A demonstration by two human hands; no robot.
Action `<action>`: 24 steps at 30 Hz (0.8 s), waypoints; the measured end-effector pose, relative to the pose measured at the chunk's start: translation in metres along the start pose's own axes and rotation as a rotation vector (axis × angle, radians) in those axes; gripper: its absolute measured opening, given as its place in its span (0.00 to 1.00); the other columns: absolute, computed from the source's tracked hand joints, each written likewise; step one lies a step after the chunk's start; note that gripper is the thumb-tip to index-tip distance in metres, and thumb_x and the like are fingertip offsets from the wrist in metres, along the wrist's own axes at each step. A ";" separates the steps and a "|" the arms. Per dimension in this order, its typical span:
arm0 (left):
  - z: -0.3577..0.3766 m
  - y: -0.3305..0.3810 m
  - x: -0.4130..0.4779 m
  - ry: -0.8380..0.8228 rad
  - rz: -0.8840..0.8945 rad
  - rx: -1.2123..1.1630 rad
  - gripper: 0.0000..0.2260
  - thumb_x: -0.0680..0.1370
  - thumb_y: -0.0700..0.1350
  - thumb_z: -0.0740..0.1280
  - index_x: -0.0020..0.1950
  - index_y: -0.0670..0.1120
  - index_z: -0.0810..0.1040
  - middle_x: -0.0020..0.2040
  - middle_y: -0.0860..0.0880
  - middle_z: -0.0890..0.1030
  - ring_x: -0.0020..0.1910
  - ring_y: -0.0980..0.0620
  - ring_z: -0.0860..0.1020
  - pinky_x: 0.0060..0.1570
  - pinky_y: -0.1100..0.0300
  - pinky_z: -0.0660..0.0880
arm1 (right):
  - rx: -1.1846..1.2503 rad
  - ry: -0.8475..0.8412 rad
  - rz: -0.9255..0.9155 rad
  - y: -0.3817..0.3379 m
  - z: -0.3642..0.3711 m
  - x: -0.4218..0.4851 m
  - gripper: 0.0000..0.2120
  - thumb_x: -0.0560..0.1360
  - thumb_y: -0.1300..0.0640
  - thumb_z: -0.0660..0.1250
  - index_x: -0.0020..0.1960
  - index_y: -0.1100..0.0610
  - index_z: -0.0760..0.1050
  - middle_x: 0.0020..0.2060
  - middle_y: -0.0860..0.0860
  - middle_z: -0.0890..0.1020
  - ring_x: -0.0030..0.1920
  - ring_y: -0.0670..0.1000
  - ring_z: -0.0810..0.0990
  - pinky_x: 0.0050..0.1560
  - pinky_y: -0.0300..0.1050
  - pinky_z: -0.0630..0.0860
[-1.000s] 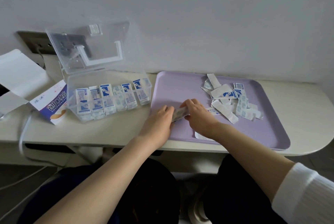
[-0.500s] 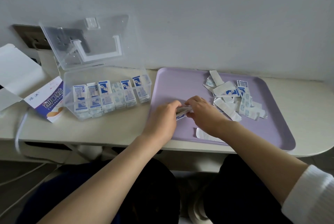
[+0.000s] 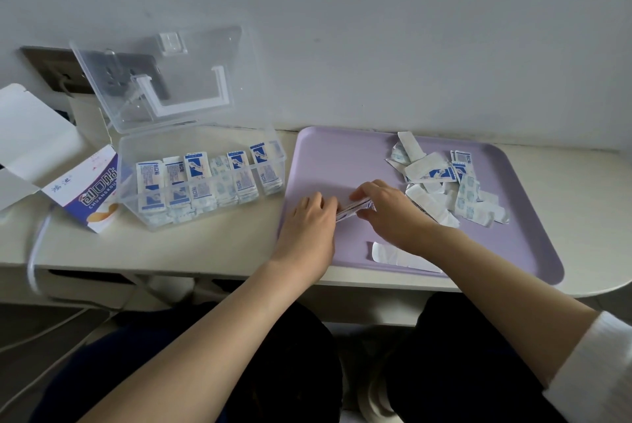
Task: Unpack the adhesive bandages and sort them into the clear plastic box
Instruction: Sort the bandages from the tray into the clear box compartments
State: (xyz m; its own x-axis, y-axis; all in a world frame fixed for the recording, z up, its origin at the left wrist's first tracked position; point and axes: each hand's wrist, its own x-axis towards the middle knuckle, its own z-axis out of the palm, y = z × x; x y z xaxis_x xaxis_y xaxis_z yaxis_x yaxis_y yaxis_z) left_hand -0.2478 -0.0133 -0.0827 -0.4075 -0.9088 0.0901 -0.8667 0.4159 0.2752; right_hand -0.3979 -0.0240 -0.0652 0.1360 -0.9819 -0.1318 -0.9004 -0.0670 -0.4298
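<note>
Pale desk [image 3: 212, 245]: your left hand [image 3: 309, 221] and right hand [image 3: 393, 214] pinch one stack of bandages [image 3: 354, 209] over the purple tray [image 3: 335, 156]. Loose bandages [image 3: 455, 190] lie right of them; the clear box [image 3: 205, 216] stands open at left

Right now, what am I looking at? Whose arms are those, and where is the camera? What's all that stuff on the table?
There is no machine here, just a person at a table. The camera is worn on their head and looks down, so you see their own two arms reaching out. The left hand and the right hand pinch a small stack of bandages between them, over a purple tray. Towards the tray's far right lies a loose pile of bandages. Left of the tray stands a clear box with its lid up and rows of bandages inside. Further left lies an opened cardboard packet.
</note>
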 end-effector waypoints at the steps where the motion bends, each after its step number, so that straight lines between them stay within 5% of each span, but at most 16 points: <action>1: -0.001 0.000 0.000 -0.004 -0.014 -0.022 0.13 0.77 0.34 0.57 0.60 0.44 0.69 0.56 0.45 0.71 0.55 0.46 0.69 0.51 0.58 0.64 | 0.023 0.002 0.006 -0.001 0.000 0.000 0.14 0.77 0.63 0.62 0.63 0.60 0.71 0.61 0.55 0.73 0.60 0.55 0.72 0.57 0.37 0.64; 5: -0.001 0.000 0.002 -0.052 -0.025 -0.046 0.18 0.76 0.31 0.56 0.64 0.42 0.68 0.60 0.44 0.69 0.57 0.46 0.67 0.55 0.57 0.64 | 0.056 -0.008 -0.007 -0.010 0.007 -0.002 0.21 0.73 0.75 0.57 0.64 0.63 0.69 0.61 0.58 0.72 0.59 0.56 0.73 0.50 0.32 0.64; 8: 0.001 0.000 0.002 -0.085 -0.011 0.007 0.18 0.76 0.33 0.56 0.65 0.43 0.65 0.60 0.44 0.66 0.58 0.45 0.66 0.55 0.58 0.61 | -0.034 -0.073 -0.075 -0.019 0.015 -0.006 0.24 0.71 0.76 0.54 0.66 0.65 0.64 0.64 0.59 0.66 0.64 0.58 0.69 0.59 0.39 0.63; 14: -0.002 0.002 -0.003 -0.082 0.020 0.050 0.12 0.77 0.35 0.54 0.60 0.43 0.65 0.60 0.44 0.67 0.58 0.46 0.66 0.55 0.59 0.61 | -0.354 -0.111 -0.141 -0.019 0.019 -0.011 0.28 0.74 0.71 0.52 0.73 0.66 0.49 0.74 0.59 0.49 0.76 0.56 0.43 0.74 0.46 0.48; 24: -0.006 0.001 -0.008 -0.067 0.048 0.062 0.17 0.77 0.32 0.55 0.64 0.42 0.66 0.60 0.44 0.66 0.59 0.46 0.66 0.56 0.57 0.64 | -0.360 -0.076 -0.170 -0.024 0.015 -0.013 0.23 0.76 0.70 0.54 0.70 0.61 0.59 0.75 0.53 0.52 0.76 0.51 0.48 0.70 0.41 0.59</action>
State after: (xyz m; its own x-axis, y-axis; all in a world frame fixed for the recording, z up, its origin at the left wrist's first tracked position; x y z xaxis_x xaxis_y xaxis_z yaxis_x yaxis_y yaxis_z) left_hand -0.2436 -0.0060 -0.0779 -0.4652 -0.8844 0.0369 -0.8612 0.4618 0.2123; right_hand -0.3720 -0.0070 -0.0661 0.3137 -0.9365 -0.1569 -0.9477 -0.2985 -0.1129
